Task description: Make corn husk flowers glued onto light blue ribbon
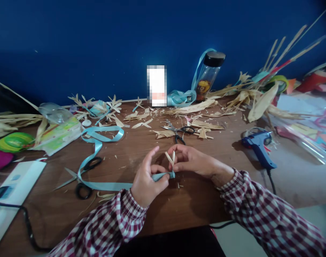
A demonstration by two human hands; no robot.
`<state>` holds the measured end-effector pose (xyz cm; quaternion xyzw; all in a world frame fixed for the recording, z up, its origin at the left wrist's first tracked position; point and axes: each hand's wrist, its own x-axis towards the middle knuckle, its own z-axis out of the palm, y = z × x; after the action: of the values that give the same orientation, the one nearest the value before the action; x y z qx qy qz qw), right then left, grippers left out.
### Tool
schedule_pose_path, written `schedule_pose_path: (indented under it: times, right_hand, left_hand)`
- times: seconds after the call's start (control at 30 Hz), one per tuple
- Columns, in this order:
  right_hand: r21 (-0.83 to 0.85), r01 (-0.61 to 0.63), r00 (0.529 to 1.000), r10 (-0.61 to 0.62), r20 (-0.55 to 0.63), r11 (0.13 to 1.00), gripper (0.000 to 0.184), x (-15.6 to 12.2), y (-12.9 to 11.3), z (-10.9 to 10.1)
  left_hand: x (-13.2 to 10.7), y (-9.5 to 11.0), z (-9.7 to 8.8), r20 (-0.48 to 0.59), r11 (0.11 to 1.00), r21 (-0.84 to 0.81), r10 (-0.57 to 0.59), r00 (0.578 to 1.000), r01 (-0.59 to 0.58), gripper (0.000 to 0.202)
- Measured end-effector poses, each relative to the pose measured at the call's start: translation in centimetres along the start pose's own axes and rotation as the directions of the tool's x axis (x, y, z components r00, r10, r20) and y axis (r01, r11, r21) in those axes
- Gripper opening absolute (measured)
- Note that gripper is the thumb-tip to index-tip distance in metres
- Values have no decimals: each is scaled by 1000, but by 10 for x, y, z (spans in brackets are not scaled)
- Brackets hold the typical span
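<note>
My left hand (151, 178) pinches a light blue ribbon (109, 186) between thumb and fingers, its index finger raised. From there the ribbon trails left over the table and loops up toward the back. Opposite it, my right hand (191, 159) is closed on a small V-shaped piece of dried husk (171, 159), whose two pale tips point up. The ribbon's end meets the base of this husk piece, apparently wrapped around it. Black-handled scissors (84, 175) lie open left of my left hand, under the ribbon. A second pair of scissors (179, 130) rests just beyond my hands.
A blue glue gun (259, 146) lies to the right, its cord running toward me. A clear bottle (209, 76) with a black lid leans at the back wall beside bundled ribbon (180, 98). Husk strips (243, 100) and husk flowers (113, 105) litter the back. A white power strip (17, 192) sits left.
</note>
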<state>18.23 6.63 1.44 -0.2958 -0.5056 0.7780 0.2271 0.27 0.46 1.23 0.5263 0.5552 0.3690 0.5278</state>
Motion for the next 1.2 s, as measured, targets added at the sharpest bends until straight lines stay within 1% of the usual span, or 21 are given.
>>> schedule_pose_path:
  times: [0.13, 0.27, 0.43, 0.53, 0.73, 0.9, 1.03, 1.2]
  right_hand:
    - [-41, 26, 999, -27, -28, 999, 35, 0, 2, 1]
    - [-97, 38, 999, -38, -1, 995, 35, -1, 1, 1]
    - [-202, 67, 997, -55, 61, 977, 34, -2, 0, -3]
    - [-289, 90, 995, -71, 76, 953, 35, -3, 1, -3]
    - [-446, 140, 990, -131, 50, 884, 32, -8, -4, 5]
    - [-487, 141, 988, -150, 21, 862, 33, -8, -6, 8]
    - [-479, 136, 989, -151, 7, 867, 33, -8, -5, 6]
    - [-468, 137, 987, -159, -8, 873, 34, -7, -4, 6]
  left_hand:
    - [-1, 0, 1, 11, 1000, 5, -7, 1000, 7, 77]
    - [-2, -1, 2, 5, 1000, 17, -6, 1000, 6, 76]
    - [-3, -1, 2, 45, 1000, 14, -19, 999, 18, 71]
    - [-4, -2, 4, 55, 999, 9, -35, 998, 34, 72]
    - [-4, -2, 5, 36, 997, 41, -68, 997, 66, 69]
    - [-1, 2, 1, 60, 996, 44, -85, 995, 82, 65]
    - [0, 2, 0, 80, 997, -15, -76, 994, 77, 62]
    - [0, 0, 2, 51, 996, -16, -83, 995, 84, 61]
